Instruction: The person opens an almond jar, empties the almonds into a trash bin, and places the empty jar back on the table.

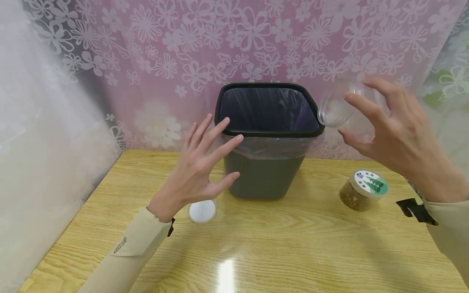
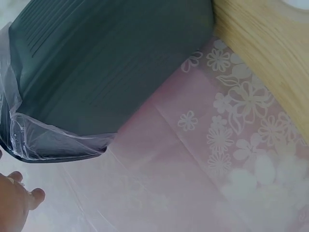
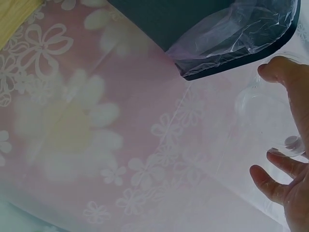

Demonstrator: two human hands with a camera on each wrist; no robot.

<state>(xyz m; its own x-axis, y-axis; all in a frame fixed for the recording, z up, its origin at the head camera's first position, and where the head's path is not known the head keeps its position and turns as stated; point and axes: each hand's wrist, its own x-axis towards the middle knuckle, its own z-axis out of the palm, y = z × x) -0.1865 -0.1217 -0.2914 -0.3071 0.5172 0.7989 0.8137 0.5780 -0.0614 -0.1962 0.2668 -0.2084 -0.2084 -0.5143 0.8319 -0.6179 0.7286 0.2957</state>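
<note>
My right hand (image 1: 399, 126) holds a clear plastic jar (image 1: 335, 109) between thumb and fingers. The jar is tipped on its side beside the right rim of a dark grey trash bin (image 1: 261, 175), its open mouth turned toward the bin. In the right wrist view the see-through jar (image 3: 263, 118) lies within the thumb and fingers. My left hand (image 1: 196, 169), fingers spread and straight, hovers by the bin's front left rim and holds nothing. Only its fingertips show at the edge of the left wrist view, below the bin's lined rim (image 2: 63, 159).
A round white lid (image 1: 202, 211) lies on the wooden table (image 1: 278, 248), left of the bin. To the right stands a closed jar of brown pieces (image 1: 360, 190) with a green and white top. A pink flowered curtain (image 1: 165, 61) hangs behind.
</note>
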